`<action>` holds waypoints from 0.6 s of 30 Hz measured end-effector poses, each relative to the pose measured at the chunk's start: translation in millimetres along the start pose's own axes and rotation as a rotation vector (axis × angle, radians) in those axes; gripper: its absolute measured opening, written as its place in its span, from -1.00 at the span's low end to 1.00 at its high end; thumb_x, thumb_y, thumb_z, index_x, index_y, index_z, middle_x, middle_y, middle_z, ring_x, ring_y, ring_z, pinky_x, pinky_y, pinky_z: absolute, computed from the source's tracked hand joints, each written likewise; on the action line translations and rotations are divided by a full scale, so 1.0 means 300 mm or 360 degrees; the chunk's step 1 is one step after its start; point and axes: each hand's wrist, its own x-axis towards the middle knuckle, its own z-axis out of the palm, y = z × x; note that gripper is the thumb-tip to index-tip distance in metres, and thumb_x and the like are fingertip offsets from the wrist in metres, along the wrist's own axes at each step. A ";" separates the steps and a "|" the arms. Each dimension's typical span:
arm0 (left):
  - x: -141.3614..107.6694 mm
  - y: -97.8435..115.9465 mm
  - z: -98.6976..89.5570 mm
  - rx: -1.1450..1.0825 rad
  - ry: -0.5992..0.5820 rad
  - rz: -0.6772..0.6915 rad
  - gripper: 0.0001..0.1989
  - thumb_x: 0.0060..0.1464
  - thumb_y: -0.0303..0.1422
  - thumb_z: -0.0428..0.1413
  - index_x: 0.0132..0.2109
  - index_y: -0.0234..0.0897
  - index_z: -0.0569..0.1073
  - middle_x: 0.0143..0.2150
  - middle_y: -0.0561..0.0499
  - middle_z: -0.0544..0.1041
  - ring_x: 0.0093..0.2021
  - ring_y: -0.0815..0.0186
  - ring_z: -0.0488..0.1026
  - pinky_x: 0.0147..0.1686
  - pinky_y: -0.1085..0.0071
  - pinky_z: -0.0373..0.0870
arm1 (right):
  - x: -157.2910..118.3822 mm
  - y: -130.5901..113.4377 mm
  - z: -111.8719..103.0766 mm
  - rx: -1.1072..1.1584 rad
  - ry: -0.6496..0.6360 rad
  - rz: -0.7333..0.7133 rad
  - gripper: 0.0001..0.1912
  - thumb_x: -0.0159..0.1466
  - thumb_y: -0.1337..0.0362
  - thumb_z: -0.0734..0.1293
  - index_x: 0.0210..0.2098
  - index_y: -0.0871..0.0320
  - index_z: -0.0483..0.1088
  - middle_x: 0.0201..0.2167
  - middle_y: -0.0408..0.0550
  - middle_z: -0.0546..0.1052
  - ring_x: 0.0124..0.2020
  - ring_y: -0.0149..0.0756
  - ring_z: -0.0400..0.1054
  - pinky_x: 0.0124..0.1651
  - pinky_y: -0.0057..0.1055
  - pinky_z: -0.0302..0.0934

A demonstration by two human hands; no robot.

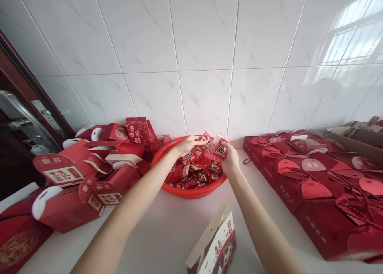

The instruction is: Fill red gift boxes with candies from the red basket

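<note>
A round red plastic basin [191, 192] stands against the tiled wall, filled with wrapped candies [196, 174] in mostly red packets. Over its back left part, my left hand [189, 145] is closed with its fingertips on a small red candy packet [206, 137]. At the back right of the basin, my right hand [230, 158] grips a candy packet [222, 147] with a pale, partly clear wrapper and dark lettering. The two packets are close together. Between my forearms, nearer to me, a white and red gift box [217, 246] stands with its top flaps open.
Several red gift boxes [72, 202] lie jumbled on the left, near a door with a metal handle [18, 110]. Rows of red boxes with cords [308, 186] fill the right side. Behind them sits an open cardboard box [353, 144]. White tiles [206, 98] line the back.
</note>
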 end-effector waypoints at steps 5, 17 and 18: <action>-0.017 -0.015 -0.004 -0.0028 -0.0033 0.0053 -0.53 -0.11 -0.18 0.40 -0.08 -0.38 0.59 -0.19 -0.12 0.64 -0.25 0.24 0.57 -0.21 0.34 0.45 | -0.010 -0.006 0.004 0.0016 0.0001 0.0022 -0.95 -0.06 0.38 0.40 -0.55 0.16 0.44 -0.59 -0.23 0.47 -0.55 -0.43 0.36 -0.57 -0.54 0.33; -0.027 0.005 0.005 -0.0149 0.0273 0.0237 -0.58 -0.19 -0.29 0.41 -0.14 -0.33 0.58 -0.26 0.00 0.59 -0.33 0.36 0.48 -0.31 0.44 0.36 | 0.002 0.004 -0.004 0.0004 -0.0085 0.0027 -0.91 -0.06 0.37 0.42 -0.52 0.15 0.44 -0.57 -0.22 0.50 -0.54 -0.40 0.38 -0.58 -0.52 0.34; -0.026 0.004 0.003 -0.0153 0.0259 0.0262 -0.54 -0.19 -0.29 0.41 -0.09 -0.32 0.56 -0.25 0.01 0.59 -0.31 0.36 0.48 -0.27 0.43 0.36 | 0.003 0.004 -0.005 -0.0005 -0.0091 0.0033 -0.91 -0.06 0.37 0.42 -0.52 0.14 0.43 -0.58 -0.22 0.50 -0.54 -0.39 0.38 -0.58 -0.53 0.33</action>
